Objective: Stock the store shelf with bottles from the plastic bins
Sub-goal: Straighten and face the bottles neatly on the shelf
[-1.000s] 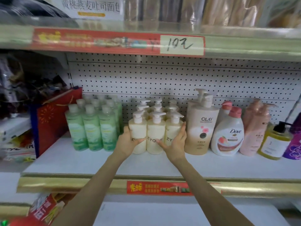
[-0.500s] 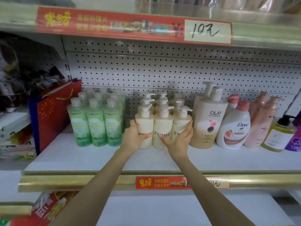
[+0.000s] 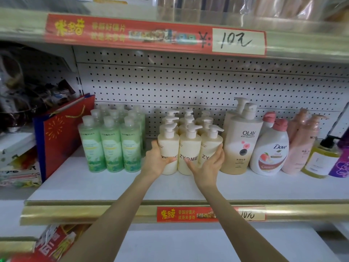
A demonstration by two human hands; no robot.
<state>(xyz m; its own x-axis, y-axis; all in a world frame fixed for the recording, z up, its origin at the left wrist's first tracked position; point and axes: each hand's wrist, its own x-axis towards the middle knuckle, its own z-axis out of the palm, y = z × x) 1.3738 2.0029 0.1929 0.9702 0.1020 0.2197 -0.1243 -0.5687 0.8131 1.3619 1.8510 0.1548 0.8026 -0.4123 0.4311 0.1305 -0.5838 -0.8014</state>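
Several cream ZYOME pump bottles (image 3: 189,148) stand in rows on the white shelf (image 3: 94,186). My left hand (image 3: 157,161) wraps the front left bottle (image 3: 168,144) from its left side, thumb across the label. My right hand (image 3: 207,167) cups the front right bottle (image 3: 210,144), fingers on its right side, thumb reaching to the middle bottle. Both hands press the front row from either side. No plastic bin is in view.
Green IRUKA bottles (image 3: 111,148) stand to the left, next to a red gift bag (image 3: 62,133). Right of the cream bottles are an Olay bottle (image 3: 241,140), a Dove bottle (image 3: 272,152), pink bottles (image 3: 302,144) and a yellow one (image 3: 321,161). A gold shelf edge (image 3: 94,212) runs in front.
Both hands stay on the front row of cream bottles. The view has shifted slightly, so the shelf sits a little differently in frame; the bottles look unmoved.
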